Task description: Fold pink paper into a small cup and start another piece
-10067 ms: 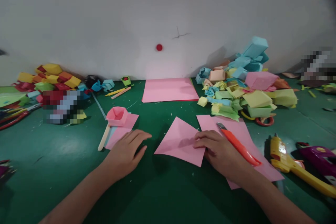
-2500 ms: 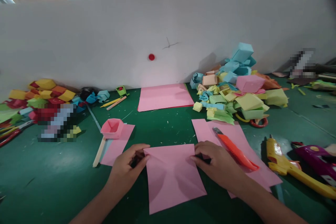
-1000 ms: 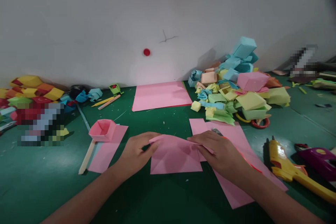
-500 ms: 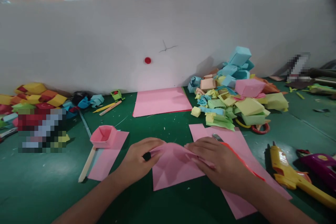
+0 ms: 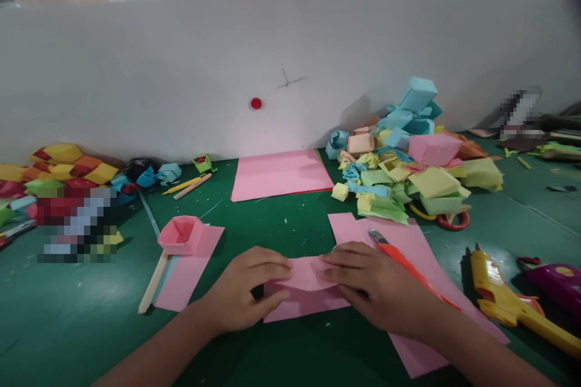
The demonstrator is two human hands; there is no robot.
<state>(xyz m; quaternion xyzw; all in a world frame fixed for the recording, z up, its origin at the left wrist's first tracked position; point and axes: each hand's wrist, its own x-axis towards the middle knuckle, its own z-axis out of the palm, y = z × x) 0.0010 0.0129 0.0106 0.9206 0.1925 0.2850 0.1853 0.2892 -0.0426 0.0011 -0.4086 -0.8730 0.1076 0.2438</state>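
Between my two hands, a sheet of pink paper (image 5: 306,305) lies near the front of the green table, its far part bent over towards me. My left hand (image 5: 247,290) holds the paper's left side, fingertips on the fold and thumb lower down. On the right side, my right hand (image 5: 372,287) grips the fold with its fingers, the thumb lying near the lower layer. Just beyond and under my right forearm are a red-handled cutter (image 5: 413,272) and more pink paper (image 5: 417,354).
A pink paper box (image 5: 181,236) sits at left, by a wooden stick (image 5: 153,284). Pink sheets (image 5: 281,174) lie by the white partition (image 5: 190,72). Folded paper pieces (image 5: 436,184) are heaped at back right. A yellow glue gun (image 5: 499,296) lies at right.
The far part of the sheet, raised and curved before, is now flattened towards me into a fold. Both hands have lowered slightly, their fingers now resting over it.
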